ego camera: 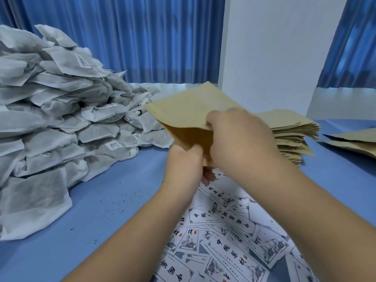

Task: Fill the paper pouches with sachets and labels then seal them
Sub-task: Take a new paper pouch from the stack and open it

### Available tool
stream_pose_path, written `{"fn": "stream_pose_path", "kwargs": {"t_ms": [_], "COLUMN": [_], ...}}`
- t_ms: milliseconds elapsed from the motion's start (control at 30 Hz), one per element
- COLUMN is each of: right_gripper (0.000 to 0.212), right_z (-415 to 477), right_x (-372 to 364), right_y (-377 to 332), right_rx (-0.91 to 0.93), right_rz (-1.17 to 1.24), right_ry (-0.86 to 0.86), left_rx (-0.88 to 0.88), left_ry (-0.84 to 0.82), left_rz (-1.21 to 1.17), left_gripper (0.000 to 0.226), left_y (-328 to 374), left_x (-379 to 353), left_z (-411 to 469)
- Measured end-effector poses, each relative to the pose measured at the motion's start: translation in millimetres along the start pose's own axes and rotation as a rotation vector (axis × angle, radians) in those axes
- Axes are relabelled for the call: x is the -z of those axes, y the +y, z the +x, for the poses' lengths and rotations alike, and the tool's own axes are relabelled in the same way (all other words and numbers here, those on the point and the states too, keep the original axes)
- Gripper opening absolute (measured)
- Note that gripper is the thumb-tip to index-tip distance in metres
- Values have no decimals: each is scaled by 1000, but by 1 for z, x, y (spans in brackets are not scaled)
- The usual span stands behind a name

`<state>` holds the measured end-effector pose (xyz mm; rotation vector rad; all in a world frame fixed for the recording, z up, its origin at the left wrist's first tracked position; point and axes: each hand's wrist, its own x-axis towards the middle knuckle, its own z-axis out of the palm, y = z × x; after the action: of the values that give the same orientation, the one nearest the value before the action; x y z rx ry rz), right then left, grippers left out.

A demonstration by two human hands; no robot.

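Here, left hand, right hand on a brown pouch; labels with 中

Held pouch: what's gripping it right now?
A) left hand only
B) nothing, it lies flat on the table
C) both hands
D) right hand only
C: the left hand pinches the lower edge of the pouch and the right hand grips its upper layer, so it is held up off the table with its mouth parted.
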<state>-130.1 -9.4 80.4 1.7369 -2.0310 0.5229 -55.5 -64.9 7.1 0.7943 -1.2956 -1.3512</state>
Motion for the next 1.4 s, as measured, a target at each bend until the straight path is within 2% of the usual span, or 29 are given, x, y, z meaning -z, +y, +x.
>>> {"fn": "stream_pose_path", "kwargs": {"t_ms": [67,133,233,333,467,567,633,700,767,867,1000,1200,1400], "right_gripper": [34,37,35,27,25,18,22,29,30,35,32,12,22], "right_z": [4,7,8,8,8,4,4,5,6,7,8,27,32], "right_x": [9,16,13,1,-8,-11,-13,-13,-11,-12,-20,-12,-28], "right_y": [10,21,23,14,11,9,7,6,8,10,8,0,-15], "right_rx": [-52,-108,-111,-37,41,85,102,93,94,105,114,104,102], "right_rz": [28,112,123,151,231,250,216,202,255,362,385,379,389], "right_ry": [154,251,197,123,32,-45,-27,96,221,297,274,238,196], "left_rx": [124,218,258,302,382,447,468,470,458,469,492,502,477], "left_ry": [21,16,-11,-50,2,45,60,49,27,-17,15,38,-2], "left_rz": [-48,-134,-230,-329,-581,-698,-735,-770,-781,-730,-725,-738,-565], "left_gripper": [15,17,19,25,17,26,27,26,23,20,16,19,21], "left_y": [-5,-6,-6,-6,-7,-10,-11,-10,-9,-8,-7,-6,-8], "left_x": [4,8,7,4,12,21,23,25,27,28,29,30,44], "left_z": [4,7,8,9,17,22,23,23,24,23,23,25,34]}}
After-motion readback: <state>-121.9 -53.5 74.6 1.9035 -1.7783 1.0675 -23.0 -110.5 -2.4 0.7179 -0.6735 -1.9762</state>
